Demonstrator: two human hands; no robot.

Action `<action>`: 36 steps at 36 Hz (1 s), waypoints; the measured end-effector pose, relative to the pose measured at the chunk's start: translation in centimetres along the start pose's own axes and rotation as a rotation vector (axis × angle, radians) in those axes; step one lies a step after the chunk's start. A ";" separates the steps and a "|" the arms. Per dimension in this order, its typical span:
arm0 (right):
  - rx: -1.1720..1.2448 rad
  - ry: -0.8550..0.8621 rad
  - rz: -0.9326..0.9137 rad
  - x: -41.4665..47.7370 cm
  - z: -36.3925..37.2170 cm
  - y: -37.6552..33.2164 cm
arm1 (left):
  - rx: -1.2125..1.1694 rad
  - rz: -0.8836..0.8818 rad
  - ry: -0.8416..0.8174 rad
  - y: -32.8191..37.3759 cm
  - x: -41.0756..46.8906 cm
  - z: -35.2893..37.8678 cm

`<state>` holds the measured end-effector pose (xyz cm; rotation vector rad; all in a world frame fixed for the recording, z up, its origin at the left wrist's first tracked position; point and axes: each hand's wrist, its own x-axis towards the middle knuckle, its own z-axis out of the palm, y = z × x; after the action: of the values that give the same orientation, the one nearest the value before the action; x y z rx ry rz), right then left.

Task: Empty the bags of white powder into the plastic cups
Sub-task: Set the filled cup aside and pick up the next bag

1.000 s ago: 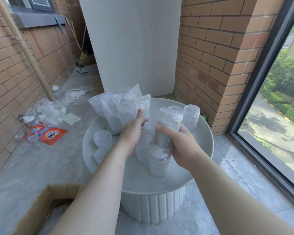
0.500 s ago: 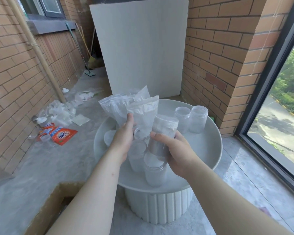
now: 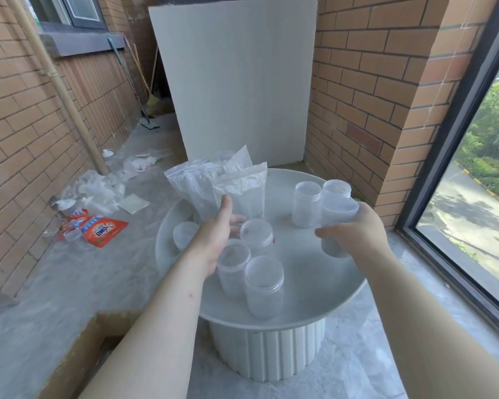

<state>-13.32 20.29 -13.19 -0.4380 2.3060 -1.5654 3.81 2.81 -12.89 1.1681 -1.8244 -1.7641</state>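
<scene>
Several clear zip bags of white powder lean together at the back left of the round white table. My left hand reaches to the front bag, with its straight thumb lying against the bag and its fingers stretched out below it. My right hand grips a clear plastic cup holding white powder, low over the table's right side next to another cup. Three cups stand grouped at the table's middle. One more cup sits behind my left wrist.
A cardboard box stands on the floor at the lower left. Red OMO packets and plastic litter lie along the left brick wall. A white board leans behind the table. A large window runs along the right.
My right hand has carried the powder-filled cup from the middle of the table to its right side. My left hand has stayed at the front bag.
</scene>
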 end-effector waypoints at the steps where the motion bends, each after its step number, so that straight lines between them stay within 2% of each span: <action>1: -0.047 0.000 -0.003 0.2 -0.2 0.1 | 0.009 0.000 -0.014 0.0 0.0 0.0; 11: -0.254 -0.024 -0.031 0.4 -0.4 0.3 | 0.124 -0.046 -0.106 -0.2 1.1 -0.3; 18: -0.541 -0.035 -0.083 0.3 0.2 -0.5 | 0.157 -0.049 -0.138 -0.1 1.1 -0.4; 22: -0.683 0.100 -0.252 0.7 1.0 -1.5 | 0.150 -0.043 -0.126 0.0 1.0 -0.3; 24: -0.753 0.098 -0.318 1.4 1.4 -1.7 | 0.142 -0.038 -0.121 0.0 0.9 -0.3; 31: -0.917 0.097 -0.377 3.4 2.8 -1.7 | 0.112 0.041 -0.028 0.2 0.7 -0.5; 36: -1.020 0.059 -0.340 4.1 2.9 -1.9 | 0.016 0.101 0.148 0.2 1.1 -1.3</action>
<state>-15.71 15.50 -12.82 -1.0526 3.0433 -0.3517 4.01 1.08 -12.81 1.1580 -1.7817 -1.5677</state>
